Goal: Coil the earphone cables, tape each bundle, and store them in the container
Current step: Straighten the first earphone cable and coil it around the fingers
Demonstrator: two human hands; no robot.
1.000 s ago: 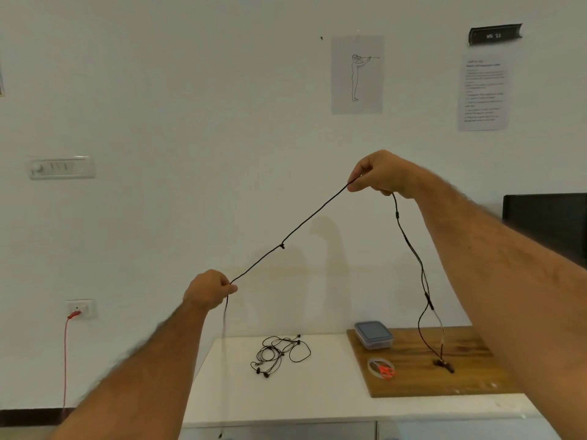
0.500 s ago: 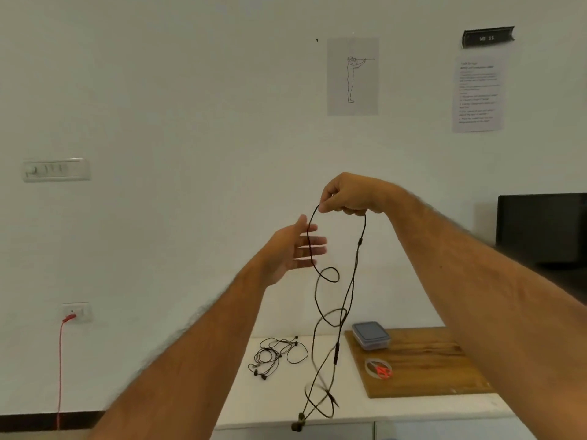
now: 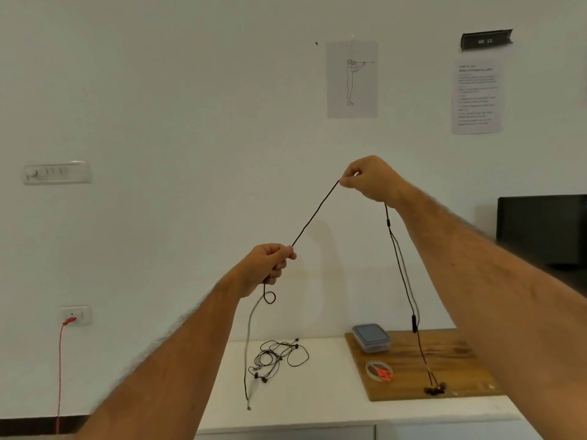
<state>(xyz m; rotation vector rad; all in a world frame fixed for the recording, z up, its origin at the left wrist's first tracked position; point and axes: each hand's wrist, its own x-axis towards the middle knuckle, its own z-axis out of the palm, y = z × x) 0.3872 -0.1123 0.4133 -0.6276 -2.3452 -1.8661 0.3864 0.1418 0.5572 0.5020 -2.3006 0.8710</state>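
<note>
I hold one black earphone cable [image 3: 314, 215] stretched in the air in front of the wall, between my two hands. My right hand [image 3: 370, 179] is the higher one; its thumb and fingertips pinch the cable at the top of the slope, and the rest of its fingers are curled in. My left hand [image 3: 270, 265] sits lower and to the left, closed in a fist around the other end of the taut stretch. From under my right hand the cable drops down past a small inline piece and splits into two thin strands that end at the earbuds [image 3: 435, 389], which hang right at the wooden board [image 3: 444, 354]; I cannot tell whether they touch it. Below my left fist the cable makes a small loop and then trails down, blurred, to the plug [image 3: 248, 408] in front of the white bench [image 3: 317, 404]. A second earphone cable [image 3: 279, 357] lies loosely tangled on the bench, well apart from both hands. On the board stand the lidded container [image 3: 371, 338] and, nearer me, a roll of clear tape [image 3: 374, 368] with something orange in it that I cannot make out. How the cable runs inside either hand is hidden by my fingers.
</note>
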